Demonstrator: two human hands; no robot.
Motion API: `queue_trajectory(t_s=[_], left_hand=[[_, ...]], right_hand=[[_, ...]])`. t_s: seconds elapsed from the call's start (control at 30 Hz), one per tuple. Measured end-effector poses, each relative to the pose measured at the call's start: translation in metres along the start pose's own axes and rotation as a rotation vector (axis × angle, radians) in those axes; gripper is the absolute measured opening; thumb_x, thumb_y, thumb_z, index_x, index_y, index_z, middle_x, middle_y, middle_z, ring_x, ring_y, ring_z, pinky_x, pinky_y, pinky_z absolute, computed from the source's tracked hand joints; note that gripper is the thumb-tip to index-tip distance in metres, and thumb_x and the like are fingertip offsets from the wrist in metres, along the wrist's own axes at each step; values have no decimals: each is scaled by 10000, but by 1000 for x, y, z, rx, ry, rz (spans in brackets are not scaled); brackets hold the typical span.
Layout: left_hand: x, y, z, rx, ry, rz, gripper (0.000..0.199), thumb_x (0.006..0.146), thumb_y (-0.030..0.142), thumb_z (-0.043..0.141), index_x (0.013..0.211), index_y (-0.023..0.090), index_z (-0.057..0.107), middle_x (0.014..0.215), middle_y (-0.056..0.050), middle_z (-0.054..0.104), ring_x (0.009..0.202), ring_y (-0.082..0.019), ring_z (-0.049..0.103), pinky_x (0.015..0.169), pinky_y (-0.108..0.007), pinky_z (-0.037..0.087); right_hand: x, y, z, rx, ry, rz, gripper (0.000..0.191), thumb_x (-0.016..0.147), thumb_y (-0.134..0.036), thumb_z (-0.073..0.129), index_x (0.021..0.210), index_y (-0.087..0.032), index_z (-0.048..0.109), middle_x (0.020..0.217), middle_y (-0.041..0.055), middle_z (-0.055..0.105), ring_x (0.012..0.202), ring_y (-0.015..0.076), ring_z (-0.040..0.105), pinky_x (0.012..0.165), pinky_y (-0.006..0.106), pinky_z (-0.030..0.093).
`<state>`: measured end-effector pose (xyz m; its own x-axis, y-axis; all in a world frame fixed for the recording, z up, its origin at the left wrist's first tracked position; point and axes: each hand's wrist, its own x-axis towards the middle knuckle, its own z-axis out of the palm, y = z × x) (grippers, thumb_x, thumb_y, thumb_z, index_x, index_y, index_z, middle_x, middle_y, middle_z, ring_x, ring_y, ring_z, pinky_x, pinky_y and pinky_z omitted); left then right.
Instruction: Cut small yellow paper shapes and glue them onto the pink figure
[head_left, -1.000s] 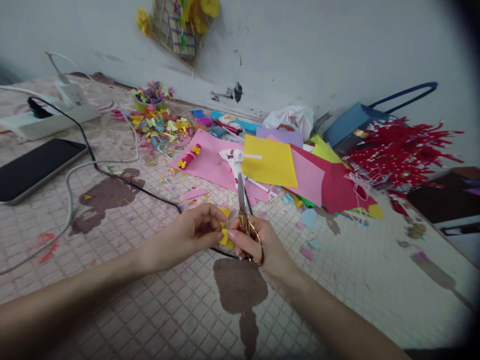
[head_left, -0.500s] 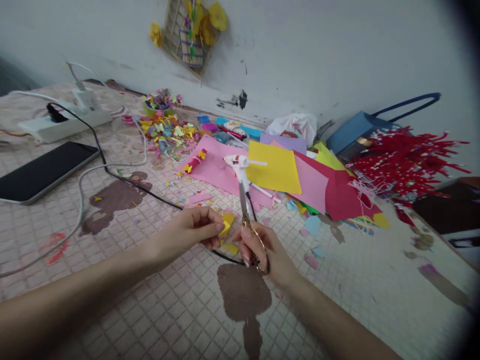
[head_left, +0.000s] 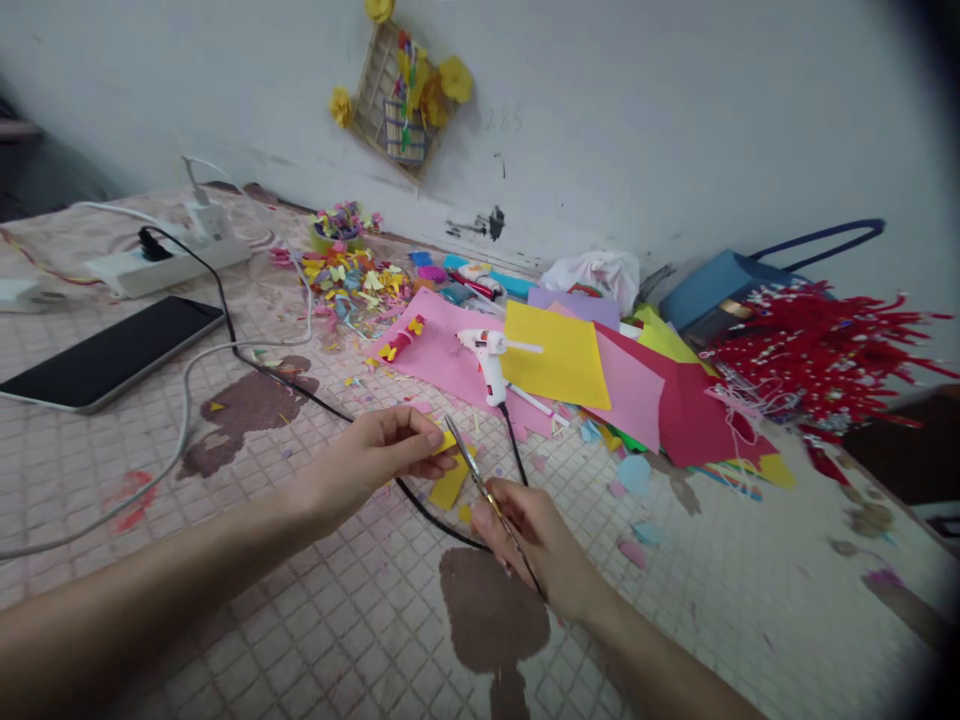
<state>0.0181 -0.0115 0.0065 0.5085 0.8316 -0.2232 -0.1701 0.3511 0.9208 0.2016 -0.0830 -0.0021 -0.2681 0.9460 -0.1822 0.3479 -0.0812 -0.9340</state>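
Between the thumb and fingers of my left hand (head_left: 397, 445) is pinched a small piece of yellow paper (head_left: 448, 441). My right hand (head_left: 525, 525) is closed around the handles of a pair of scissors (head_left: 480, 482), whose blades point up and left beside the paper. Whether the blades touch the paper I cannot tell. Under them a yellow paper strip (head_left: 448, 487) lies on the table. Beyond my hands a white hot glue gun (head_left: 487, 360) rests on a sheet of pink paper (head_left: 442, 325), near a small red roll with yellow cutouts (head_left: 403, 340).
A black cord (head_left: 427, 515) runs under my hands. Yellow paper (head_left: 555, 350) and other coloured sheets lie behind. Paper cutouts (head_left: 352, 280) are heaped at the back. At left are a phone (head_left: 112, 350) and a power strip (head_left: 165, 268); at right, red beaded stems (head_left: 810, 350).
The scissors have swung from pointing nearly straight up to leaning left, and their blades are now close to the paper in my left hand. The view has shifted slightly.
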Motion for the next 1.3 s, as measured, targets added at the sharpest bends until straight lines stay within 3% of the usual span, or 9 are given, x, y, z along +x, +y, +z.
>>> queue_trajectory(t_s=[1.03,1.17,1.3], left_hand=[[1,0,0,-83,48,-18,176,741,255,670,723,137,541,719,-12,662,687,-117,619,733,-272,472],[1,0,0,-17,40,-10,182,744,281,660,717,140,549,728,-13,650,679,-118,599,711,-274,465],[-3,-3,4,150,-31,5,176,752,298,639,714,145,562,633,24,580,573,-91,514,571,-223,404]], right_hand=[[2,4,2,-64,79,12,355,821,-405,556,584,-190,402,496,-57,353,451,79,313,415,210,196],[4,5,2,68,114,3,358,811,-443,560,597,-185,435,465,-68,363,416,69,314,401,205,218],[6,0,1,223,162,49,350,744,-502,610,709,-167,518,498,-69,410,403,58,342,381,186,269]])
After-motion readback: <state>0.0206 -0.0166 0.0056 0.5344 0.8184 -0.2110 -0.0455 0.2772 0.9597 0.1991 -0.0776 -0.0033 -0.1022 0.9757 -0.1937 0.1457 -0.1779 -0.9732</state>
